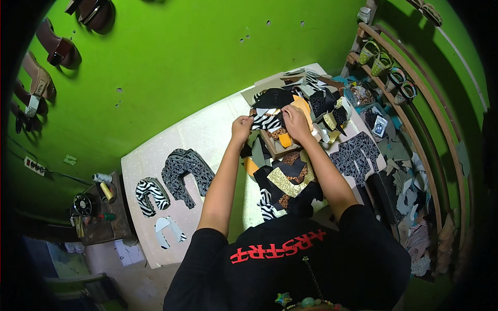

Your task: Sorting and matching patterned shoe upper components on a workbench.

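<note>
Between my two hands is a zebra-print material piece [266, 122], held above a pile of cut pieces. My left hand [241, 128] pinches its left edge, fingers closed. At its right side, my right hand [296, 124] is closed with fingertips bent inward, beside an orange-yellow piece [303, 106]. A black piece [275, 98] lies just beyond. Under the hands sits a small cardboard box [280, 150], partly hidden by scraps. Nearer to me lie a glittery gold piece [285, 181] and leopard-print pieces [293, 165].
On the white table [218, 116] at left lie dark patterned arch-shaped pieces [179, 158], a zebra-print stack [148, 194] and a pale piece [168, 230]. A wooden rack [404, 114] with sandals [381, 62] stands right, beside heaped scraps [407, 181]. The green wall [207, 57] rises behind.
</note>
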